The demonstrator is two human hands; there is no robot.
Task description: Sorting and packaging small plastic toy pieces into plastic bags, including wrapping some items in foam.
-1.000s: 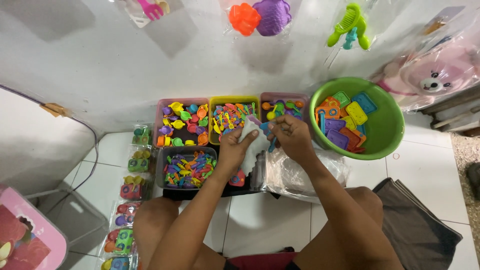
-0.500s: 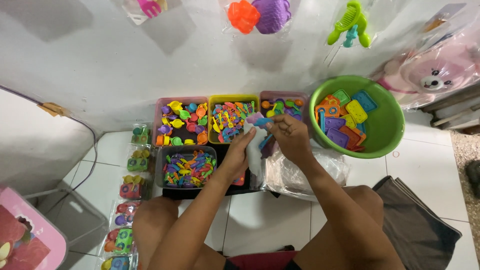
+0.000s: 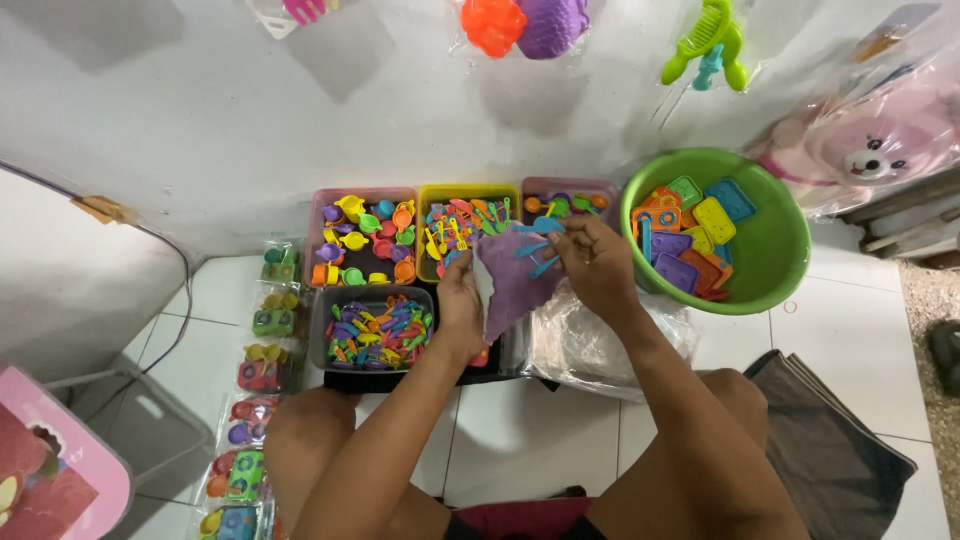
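Note:
My left hand (image 3: 462, 300) grips the left edge of a clear plastic bag with a purple tray inside (image 3: 510, 285), held above the sorting trays. At the bag's top right, my right hand (image 3: 592, 262) pinches small blue toy utensils (image 3: 540, 250) at its opening. Beneath the hands lie a pink tray of toy cups and pots (image 3: 362, 240), a yellow tray of toy cutlery (image 3: 460, 225), a pink tray of small pieces (image 3: 565, 198) and a grey tray of mixed cutlery (image 3: 375, 330).
A green basin (image 3: 775, 265) of coloured toy trays sits at the right. A stack of clear bags (image 3: 600, 345) lies under my right forearm. Packed toy sets (image 3: 262, 375) line the floor at left. Bagged toys hang on the wall; a folded grey cloth (image 3: 830, 450) lies right.
The hands lifted the bag slightly and turned it so the purple tray shows. My right hand brought blue utensils to its opening.

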